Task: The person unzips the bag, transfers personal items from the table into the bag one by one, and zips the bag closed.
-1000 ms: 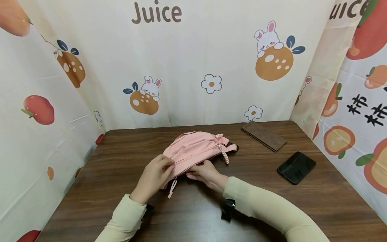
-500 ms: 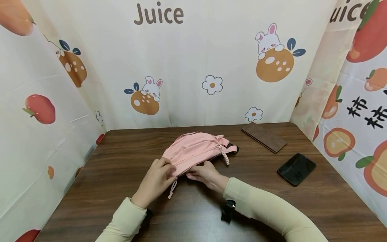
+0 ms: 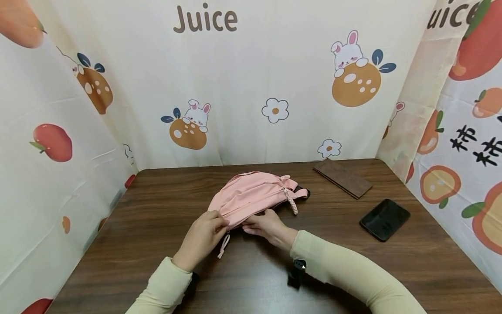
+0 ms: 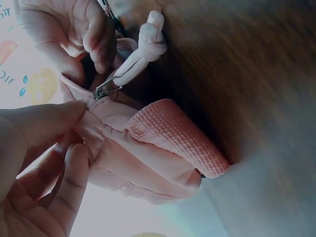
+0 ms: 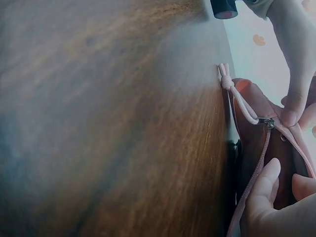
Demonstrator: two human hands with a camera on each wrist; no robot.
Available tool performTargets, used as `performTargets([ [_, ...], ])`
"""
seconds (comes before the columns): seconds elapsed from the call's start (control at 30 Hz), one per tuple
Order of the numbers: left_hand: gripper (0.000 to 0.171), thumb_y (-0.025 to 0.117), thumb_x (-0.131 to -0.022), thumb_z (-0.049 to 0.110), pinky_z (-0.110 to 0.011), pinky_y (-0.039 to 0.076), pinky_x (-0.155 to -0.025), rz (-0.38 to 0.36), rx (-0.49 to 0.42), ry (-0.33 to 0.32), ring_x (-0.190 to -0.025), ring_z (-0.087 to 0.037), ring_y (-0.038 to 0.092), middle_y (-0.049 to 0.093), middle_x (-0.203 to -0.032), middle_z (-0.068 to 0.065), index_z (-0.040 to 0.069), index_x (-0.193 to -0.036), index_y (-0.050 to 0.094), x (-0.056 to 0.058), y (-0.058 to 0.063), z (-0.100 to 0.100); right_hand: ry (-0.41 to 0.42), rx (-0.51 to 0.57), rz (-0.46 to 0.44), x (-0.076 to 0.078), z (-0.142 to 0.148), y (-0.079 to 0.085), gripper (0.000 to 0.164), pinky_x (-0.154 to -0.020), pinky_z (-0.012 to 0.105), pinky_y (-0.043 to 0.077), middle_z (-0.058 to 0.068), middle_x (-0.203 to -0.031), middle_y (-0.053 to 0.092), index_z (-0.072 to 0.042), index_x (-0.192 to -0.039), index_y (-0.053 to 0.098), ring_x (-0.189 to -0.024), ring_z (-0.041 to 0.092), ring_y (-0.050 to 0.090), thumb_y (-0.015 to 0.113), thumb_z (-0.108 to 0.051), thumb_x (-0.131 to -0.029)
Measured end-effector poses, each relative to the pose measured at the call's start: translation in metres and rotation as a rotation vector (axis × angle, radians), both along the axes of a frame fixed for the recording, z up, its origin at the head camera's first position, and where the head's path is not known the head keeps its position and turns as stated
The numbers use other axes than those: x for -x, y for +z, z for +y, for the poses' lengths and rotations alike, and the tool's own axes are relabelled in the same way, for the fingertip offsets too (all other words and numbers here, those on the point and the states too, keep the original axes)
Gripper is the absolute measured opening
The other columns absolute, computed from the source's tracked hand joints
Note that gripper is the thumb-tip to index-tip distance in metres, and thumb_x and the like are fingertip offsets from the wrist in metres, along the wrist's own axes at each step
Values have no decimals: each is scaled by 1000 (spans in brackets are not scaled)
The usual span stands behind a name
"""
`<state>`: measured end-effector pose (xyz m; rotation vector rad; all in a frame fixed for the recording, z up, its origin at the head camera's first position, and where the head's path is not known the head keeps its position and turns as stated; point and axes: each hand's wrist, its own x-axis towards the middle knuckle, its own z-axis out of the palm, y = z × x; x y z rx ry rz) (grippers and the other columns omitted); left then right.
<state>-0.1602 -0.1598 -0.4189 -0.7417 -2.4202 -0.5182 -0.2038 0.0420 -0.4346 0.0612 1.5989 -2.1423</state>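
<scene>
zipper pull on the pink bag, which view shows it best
The left wrist view: the metal zipper pull with its knotted pink cord fills the frame, sharp, just beside the left hand pinching the pink bag. The right wrist view shows it small at the zip's end. The head view shows only the dangling cord.

We wear long, pale yellow-green sleeves (image 3: 345,270) that reach down to both wrists, leaving our left hand (image 3: 201,237) and right hand (image 3: 268,226) bare. Just behind each grip, a small black device (image 3: 296,271) is strapped under the wrist.
</scene>
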Motion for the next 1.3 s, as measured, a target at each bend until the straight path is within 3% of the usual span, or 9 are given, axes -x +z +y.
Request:
performTargets([
  [0.27, 16, 84, -71, 4, -29, 52, -69, -24, -32, 7, -74, -13, 62, 66, -80, 6, 13, -81, 75, -1, 2, 1, 30, -75, 10, -1, 0, 0, 20, -71, 30, 59, 5, -74, 68, 6, -110, 50, -66, 14, 67, 57, -3, -94],
  [0.47, 15, 84, -72, 3, -28, 52, -68, -43, -54, 10, -74, -12, 62, 66, -79, 6, 12, -80, 75, 0, 3, 1, 166, -142, 21, -12, -3, 3, 27, -73, 31, 59, 9, -77, 68, 14, -112, 55, -68, 15, 67, 54, -5, -92],
  [0.67, 14, 83, -72, 2, -28, 52, -68, -40, -57, 3, -74, -12, 61, 65, -79, 5, 11, -80, 75, -1, 4, 2, 268, -142, 13, -23, -15, 1, 28, -78, 36, 59, 21, -92, 69, 16, -112, 56, -74, 21, 69, 55, -2, -90],
  [0.9, 14, 83, -72, 3, -28, 52, -68, -47, -59, 3, -74, -12, 61, 65, -80, 5, 11, -81, 75, -1, 4, 4, 276, -114, 23, -25, -26, -4, 32, -80, 38, 59, 9, -86, 66, 10, -122, 55, -77, 20, 69, 57, -1, -93],
  [1.3, 15, 84, -71, 3, -27, 51, -67, -26, -63, -5, -74, -12, 60, 65, -79, 5, 11, -81, 75, 0, 3, 5, 247, -168, 25, -25, -34, -7, 24, -75, 35, 60, 6, -81, 66, 13, -113, 62, -72, 16, 68, 58, 0, -93],
])
